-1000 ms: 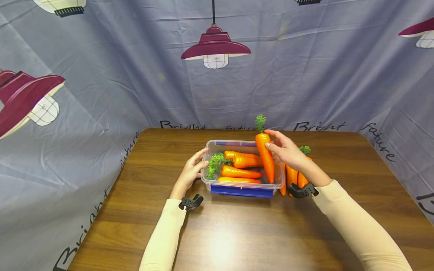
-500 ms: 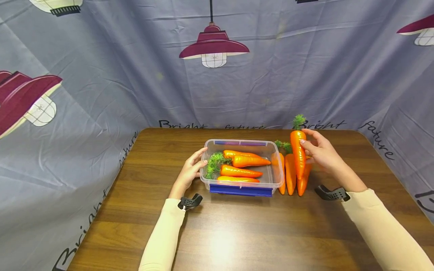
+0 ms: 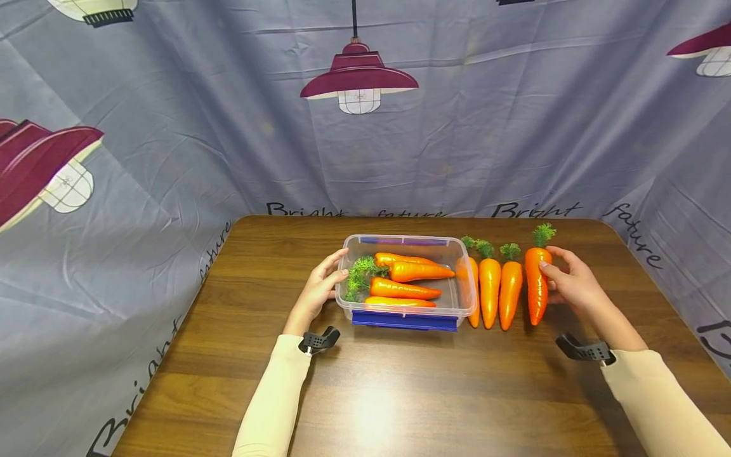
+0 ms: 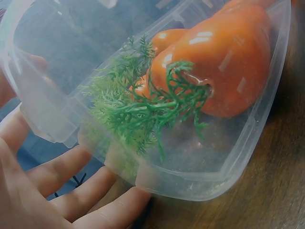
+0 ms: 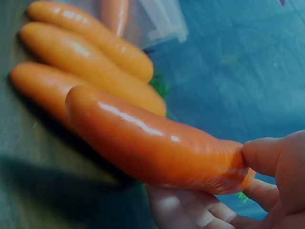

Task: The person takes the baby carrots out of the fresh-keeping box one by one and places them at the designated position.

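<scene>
My right hand [image 3: 573,282] pinches a carrot [image 3: 537,285] near its leafy top between thumb and fingers. The carrot hangs tip toward the front, just right of a row of three carrots on the table; the nearest of these is a carrot [image 3: 511,295] with a green tuft. In the right wrist view, the held carrot [image 5: 157,148] overlaps that row. My left hand [image 3: 318,289] rests at the left end of a clear plastic box [image 3: 405,311]. Its fingers [image 4: 102,188] lie fairly straight against the outer wall in the left wrist view. Several carrots [image 3: 405,289] lie inside, green tops leftward.
Blue clip flaps [image 3: 404,320] run along the box's long sides. Everything stands on a brown wooden table [image 3: 434,387], with a grey printed curtain [image 3: 474,139] behind and at the sides. Black straps with mounts [image 3: 320,341] sit on both wrists.
The right hand has carried the carrot from over the box to the right, past the row, and lowered it beside the other carrots. My left hand has stayed at the box.
</scene>
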`<move>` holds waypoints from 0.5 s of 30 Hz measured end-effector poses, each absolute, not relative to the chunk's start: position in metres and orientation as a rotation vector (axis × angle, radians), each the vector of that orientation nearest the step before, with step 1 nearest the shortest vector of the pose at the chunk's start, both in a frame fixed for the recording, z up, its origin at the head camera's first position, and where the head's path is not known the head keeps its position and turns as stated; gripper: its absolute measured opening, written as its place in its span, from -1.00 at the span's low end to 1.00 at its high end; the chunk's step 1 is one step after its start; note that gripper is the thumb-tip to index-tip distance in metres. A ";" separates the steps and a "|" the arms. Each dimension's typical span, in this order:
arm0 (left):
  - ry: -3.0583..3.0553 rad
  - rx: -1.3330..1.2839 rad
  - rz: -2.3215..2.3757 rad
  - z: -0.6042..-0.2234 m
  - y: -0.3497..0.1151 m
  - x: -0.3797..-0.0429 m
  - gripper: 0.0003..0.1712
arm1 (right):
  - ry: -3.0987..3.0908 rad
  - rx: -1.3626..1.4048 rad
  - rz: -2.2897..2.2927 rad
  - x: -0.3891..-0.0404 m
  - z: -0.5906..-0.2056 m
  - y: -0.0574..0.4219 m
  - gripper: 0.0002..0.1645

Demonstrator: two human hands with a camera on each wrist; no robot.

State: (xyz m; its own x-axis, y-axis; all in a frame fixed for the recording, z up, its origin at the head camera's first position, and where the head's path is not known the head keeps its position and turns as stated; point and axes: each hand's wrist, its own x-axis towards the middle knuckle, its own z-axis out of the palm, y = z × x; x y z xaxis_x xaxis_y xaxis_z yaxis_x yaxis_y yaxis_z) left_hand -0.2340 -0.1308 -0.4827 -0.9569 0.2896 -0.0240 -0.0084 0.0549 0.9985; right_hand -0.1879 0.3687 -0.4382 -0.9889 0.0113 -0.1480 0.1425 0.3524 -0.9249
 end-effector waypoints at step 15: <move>2.102 0.284 2.007 -0.482 -0.130 -0.234 -0.34 | 2.490 0.262 -1.581 -0.181 -0.459 0.378 -0.17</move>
State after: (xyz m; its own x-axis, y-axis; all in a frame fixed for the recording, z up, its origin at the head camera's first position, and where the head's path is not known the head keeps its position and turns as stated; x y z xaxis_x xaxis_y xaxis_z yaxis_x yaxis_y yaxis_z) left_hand -0.2338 -0.1300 -0.4823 -0.9570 0.2890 -0.0260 -0.0126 0.0479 0.9988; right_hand -0.1813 0.3782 -0.4595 -0.9682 0.0514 -0.2447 0.2433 0.4191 -0.8748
